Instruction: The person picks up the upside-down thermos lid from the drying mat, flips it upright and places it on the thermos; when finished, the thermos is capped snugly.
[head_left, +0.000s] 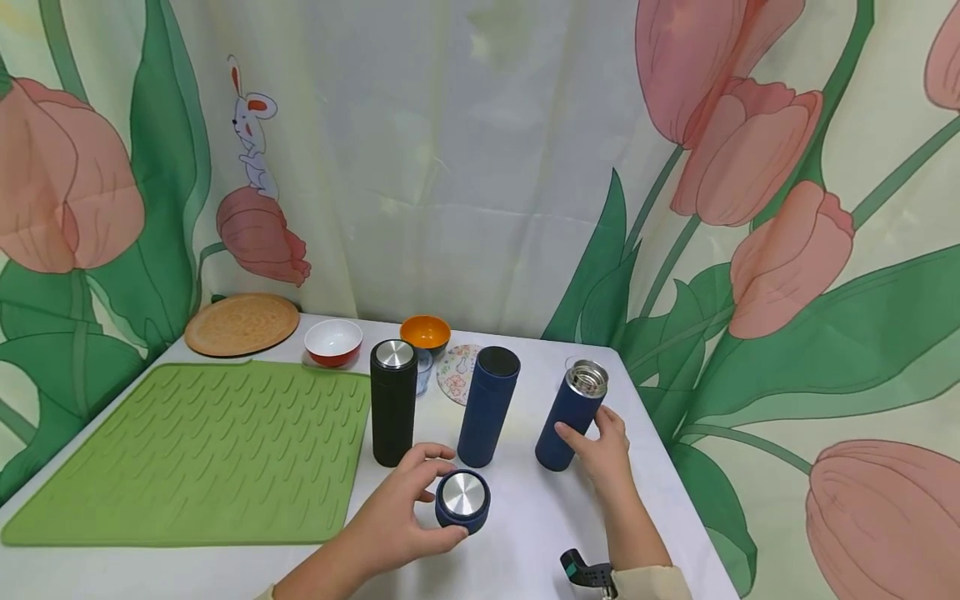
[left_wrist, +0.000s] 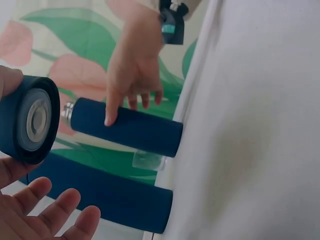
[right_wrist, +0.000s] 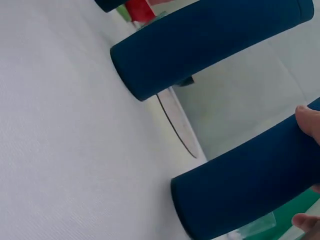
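My left hand (head_left: 408, 508) holds a navy flask cap (head_left: 462, 500) with a silver top just above the white table; in the left wrist view the cap (left_wrist: 27, 119) shows its underside between thumb and fingers. My right hand (head_left: 600, 446) grips the side of an open navy flask (head_left: 570, 417) with a steel mouth, standing upright; the same flask (left_wrist: 125, 127) and hand (left_wrist: 131, 70) appear in the left wrist view, and the flask (right_wrist: 250, 185) in the right wrist view. A second navy flask (head_left: 487, 406) and a black flask (head_left: 393, 402) stand to the left.
A green ribbed mat (head_left: 187, 454) covers the table's left side. Behind it lie a woven round mat (head_left: 242, 322), a red-and-white bowl (head_left: 333, 342), an orange bowl (head_left: 425, 333) and a floral coaster (head_left: 457, 375). The table edge (head_left: 675, 492) runs close at the right.
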